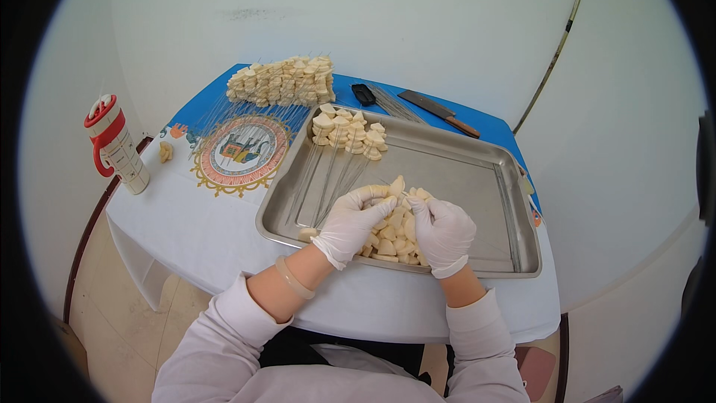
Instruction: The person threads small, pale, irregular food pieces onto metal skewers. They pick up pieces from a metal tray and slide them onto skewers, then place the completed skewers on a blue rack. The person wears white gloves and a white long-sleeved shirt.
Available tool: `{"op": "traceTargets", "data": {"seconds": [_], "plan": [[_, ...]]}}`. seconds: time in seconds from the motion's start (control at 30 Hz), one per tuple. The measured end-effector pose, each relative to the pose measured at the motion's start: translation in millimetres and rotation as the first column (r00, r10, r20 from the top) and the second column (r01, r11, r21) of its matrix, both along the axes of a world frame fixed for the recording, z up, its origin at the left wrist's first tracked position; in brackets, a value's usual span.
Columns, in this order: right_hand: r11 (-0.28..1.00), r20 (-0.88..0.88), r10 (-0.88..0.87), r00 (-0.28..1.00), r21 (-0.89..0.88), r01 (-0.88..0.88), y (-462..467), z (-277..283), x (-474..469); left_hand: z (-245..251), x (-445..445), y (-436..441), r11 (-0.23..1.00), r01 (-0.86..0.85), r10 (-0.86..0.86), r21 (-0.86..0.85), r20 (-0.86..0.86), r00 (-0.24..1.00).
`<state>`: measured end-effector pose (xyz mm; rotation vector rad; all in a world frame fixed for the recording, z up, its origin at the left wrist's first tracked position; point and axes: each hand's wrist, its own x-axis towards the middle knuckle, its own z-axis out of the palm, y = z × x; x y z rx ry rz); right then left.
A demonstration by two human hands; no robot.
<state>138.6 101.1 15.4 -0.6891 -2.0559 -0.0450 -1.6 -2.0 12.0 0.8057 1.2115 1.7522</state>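
My left hand point(358, 218), in a thin white glove, pinches a pale cut slice point(397, 186), probably of a root vegetable. Close beside it is my gloved right hand point(444, 232), its thumb and fingertips drawn together near the slice; what they grip is too small to tell. A fine metal tip seems to show left of the slice. Beneath both hands, a heap of loose pale pieces point(387, 246) lies at the near side of a steel tray point(447, 179). Several loaded metal skewers point(349, 134) rest in the tray's far left corner, bare ends towards me.
Stacked loaded skewers point(282, 83) stand at the back left. Behind the tray lie a black dish point(363, 95), bare skewers point(397, 104) and a wooden-handled cleaver point(439, 113). More thin rods point(507, 218) line the tray's right side. A red-and-white tumbler point(117, 143) stands left, near pale scraps point(166, 151).
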Motion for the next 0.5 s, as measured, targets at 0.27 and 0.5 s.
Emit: {"op": "traceTargets", "data": {"seconds": [0.27, 0.5], "plan": [[1.0, 0.003, 0.009, 1.0, 0.021, -0.009, 2.5, -2.9, 0.0, 0.7, 0.2, 0.0, 1.0, 0.008, -0.008, -0.009, -0.028, 1.0], [0.999, 0.024, 0.008, 1.0, -0.041, -0.007, -0.7, 1.4, 1.2, -1.9, 1.2, 1.1, 0.999, 0.03, -0.03, -0.014, -0.02, 0.999]]}}
